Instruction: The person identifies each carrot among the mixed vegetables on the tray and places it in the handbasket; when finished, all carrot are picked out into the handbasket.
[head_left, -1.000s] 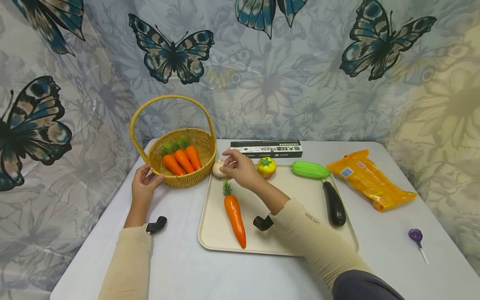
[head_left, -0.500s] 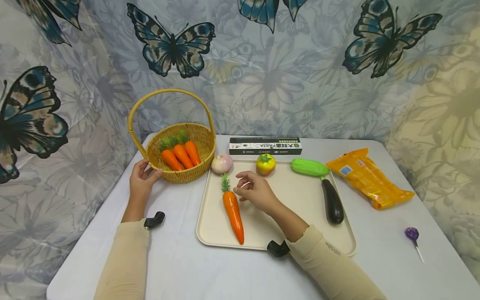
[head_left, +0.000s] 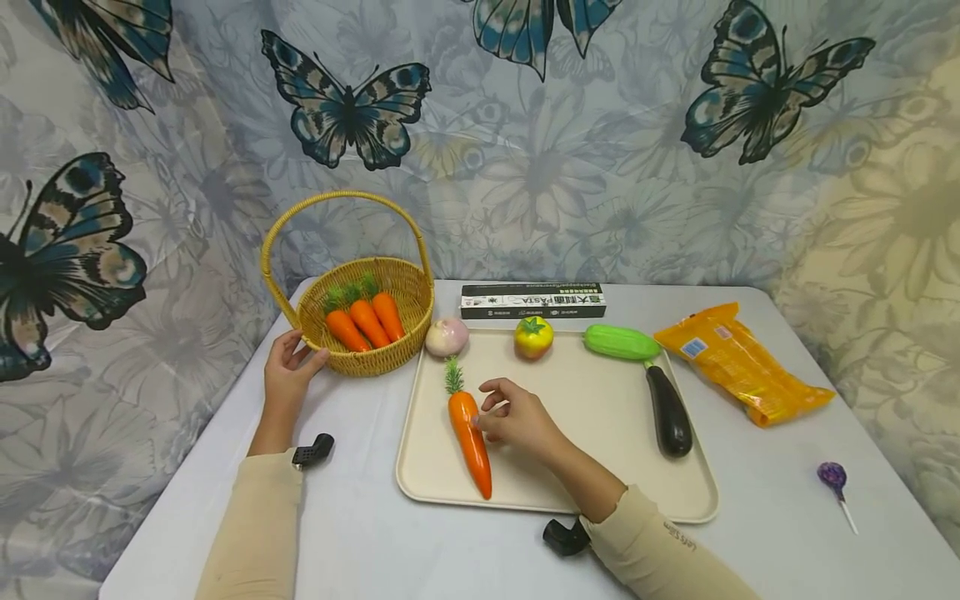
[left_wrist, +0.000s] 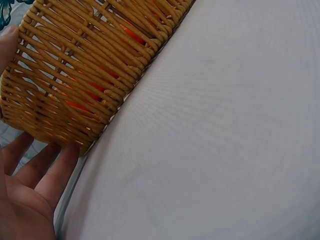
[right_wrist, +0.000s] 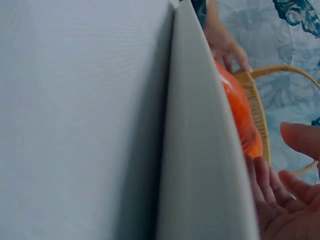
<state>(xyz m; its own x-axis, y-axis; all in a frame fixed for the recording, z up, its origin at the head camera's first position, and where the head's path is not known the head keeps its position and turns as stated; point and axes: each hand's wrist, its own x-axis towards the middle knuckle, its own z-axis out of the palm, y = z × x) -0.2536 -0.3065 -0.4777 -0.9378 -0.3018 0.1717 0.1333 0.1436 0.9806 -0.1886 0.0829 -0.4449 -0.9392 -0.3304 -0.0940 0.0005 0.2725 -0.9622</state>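
Observation:
My left hand [head_left: 287, 367] touches the near left side of a wicker basket [head_left: 375, 362], thumb toward the front. In the left wrist view the extended fingers [left_wrist: 59, 172] rest against the woven wall. Three carrots [head_left: 365, 320] with green tops lie inside the basket. My right hand [head_left: 521, 417] is at the right side of a larger carrot [head_left: 470, 442] on a cream tray [head_left: 525, 498]. Its thumb overlaps the carrot's edge, and its fingers are loosely bent and parted. In the right wrist view the fingertips [right_wrist: 260, 167] are close to the orange carrot body, partly hidden by the tray's rim.
An onion [head_left: 447, 337], a yellow-red tomato [head_left: 533, 337], a green gourd [head_left: 621, 341] and an eggplant [head_left: 669, 410] are on the tray. Behind it stands a black-and-white pasta box [head_left: 532, 302]. An orange packet [head_left: 742, 367] and a purple lollipop [head_left: 832, 477] lie to the right.
My right hand has moved from the onion, now on the tray's far left corner, back toward me to the large carrot. The left hand stays at the basket.

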